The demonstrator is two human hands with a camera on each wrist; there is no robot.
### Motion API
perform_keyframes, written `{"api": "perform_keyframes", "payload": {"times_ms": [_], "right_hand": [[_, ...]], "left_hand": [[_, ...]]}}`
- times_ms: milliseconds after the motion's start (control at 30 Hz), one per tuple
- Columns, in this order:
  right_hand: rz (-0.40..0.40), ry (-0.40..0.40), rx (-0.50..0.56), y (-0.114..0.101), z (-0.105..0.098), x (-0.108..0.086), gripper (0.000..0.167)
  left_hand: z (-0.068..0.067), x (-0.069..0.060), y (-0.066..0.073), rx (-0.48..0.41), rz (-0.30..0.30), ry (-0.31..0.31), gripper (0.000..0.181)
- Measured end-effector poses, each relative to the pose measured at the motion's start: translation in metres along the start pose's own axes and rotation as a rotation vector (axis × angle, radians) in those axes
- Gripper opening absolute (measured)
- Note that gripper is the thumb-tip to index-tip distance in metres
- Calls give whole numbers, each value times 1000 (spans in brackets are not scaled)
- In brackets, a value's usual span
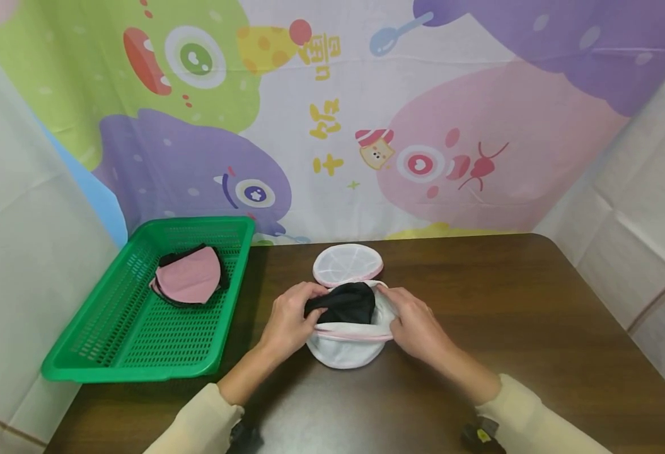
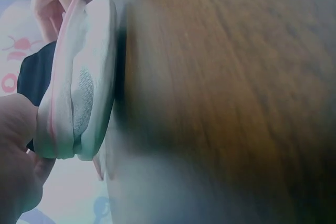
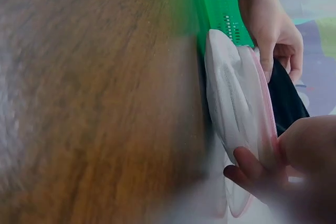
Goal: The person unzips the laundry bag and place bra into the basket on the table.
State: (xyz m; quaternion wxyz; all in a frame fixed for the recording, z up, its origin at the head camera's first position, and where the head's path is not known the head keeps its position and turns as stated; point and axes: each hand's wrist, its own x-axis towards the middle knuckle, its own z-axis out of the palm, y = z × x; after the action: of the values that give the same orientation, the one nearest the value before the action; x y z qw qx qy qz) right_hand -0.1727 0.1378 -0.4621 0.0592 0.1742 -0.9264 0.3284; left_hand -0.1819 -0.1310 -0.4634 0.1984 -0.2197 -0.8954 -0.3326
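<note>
On the table sits a round white mesh laundry bag with a pink zip, its flap lid folded back behind it. A black cloth item lies partly in the mouth of the bag and bulges above the rim. At the left of the opening, my left hand pinches the black cloth between thumb and fingers. My right hand grips the right side of the bag's rim; in the right wrist view its thumb and fingers are on either side of the zip. The cloth's lower part is hidden inside.
To the left stands a green perforated plastic basket holding a pink cloth item with black edging and black cloth beneath it. A printed cartoon curtain hangs behind the brown wooden table.
</note>
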Motion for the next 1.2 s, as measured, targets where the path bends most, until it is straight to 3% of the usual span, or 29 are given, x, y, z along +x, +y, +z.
{"api": "perform_keyframes", "payload": {"times_ms": [167,300,433,567,833,1200], "right_hand": [[-2,-23,13,-3,2,0,63],[-8,-21,19,-5,3,0,60],[-23,-13,15,-4,4,0,59],[-44,-5,10,-5,4,0,61],[-60,0,10,-5,7,1,62],[-48,-4,14,-5,7,-1,62]], "left_hand": [[2,2,1,37,62,-76,34],[3,4,2,86,117,-104,36],[4,6,4,110,133,-144,40],[5,8,6,94,110,-197,44],[9,12,10,55,-11,-305,48],[11,11,11,78,7,-252,37]]}}
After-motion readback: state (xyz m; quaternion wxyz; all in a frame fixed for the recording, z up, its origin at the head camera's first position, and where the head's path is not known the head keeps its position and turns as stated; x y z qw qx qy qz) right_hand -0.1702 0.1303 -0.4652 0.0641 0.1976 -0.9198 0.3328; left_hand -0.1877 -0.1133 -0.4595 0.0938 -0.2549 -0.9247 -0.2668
